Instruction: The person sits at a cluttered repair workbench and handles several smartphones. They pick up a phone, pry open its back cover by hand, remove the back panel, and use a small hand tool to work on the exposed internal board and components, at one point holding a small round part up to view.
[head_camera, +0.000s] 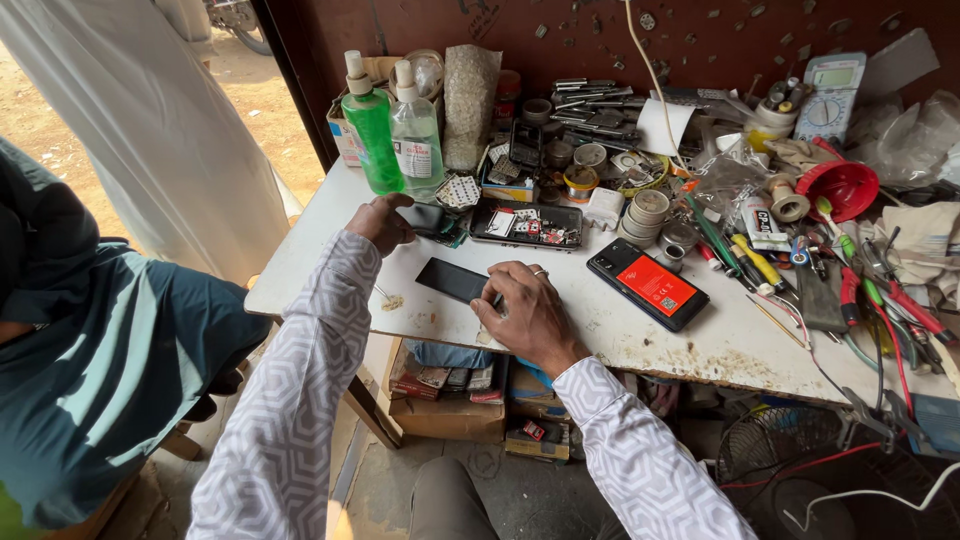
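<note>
Cluttered with repair gear, a white counter (700, 345) is stretching across the view in front of a dark red wall, with a doorway opening onto bare ground at the left. The person's right hand (527, 312) is pressing down on one end of a dark flat phone panel (452, 280) that is lying on the counter close to its near edge; the fingers are curled over the panel's right end, pinning it rather than lifting it. The left hand (382, 221) is reaching further back and closing loosely around a small dark object (424, 218), too hidden to identify, just in front of a green pump bottle (373, 130) and a clear pump bottle (417, 135).

Behind the panel, an opened phone (527, 223) is lying with its insides showing, and a black phone with a red sticker (647, 284) is resting to the right. Screwdrivers (745, 250), tape rolls and a red bowl (843, 187) are crowding the far right.

Judging from this, the work looks mid-way: one device is already apart, while the panel is still flat and separate from it.
</note>
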